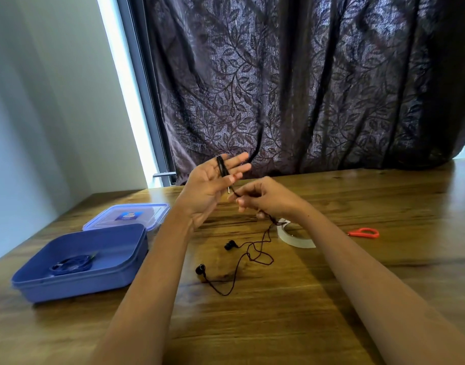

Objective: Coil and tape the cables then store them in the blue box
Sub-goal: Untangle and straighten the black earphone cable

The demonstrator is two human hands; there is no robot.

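Wooden table (278,325): nearest me, with both forearms reaching over it from the near edge.
Left hand (209,188): raised, fingers straight and spread. A few turns of black earphone cable (222,167) run around them, and the plug dangles just below.
Right hand (269,198): fingers curled, pinching the same cable just right of the plug.
Loose run: most of the cable lies tangled on the table between the arms, with both earbuds (230,245) down.
Done: one blue coiled cable (71,263) sits inside the open blue box (81,285), near left. I cannot tell whether it is taped.
Left, I reckon: finish this coil, tape it, store it.
Around: lid (126,216) just behind the box, tape roll (294,239) partly behind the right forearm, orange scissors (364,233) further right.
In the way: the tangle may snag during winding.
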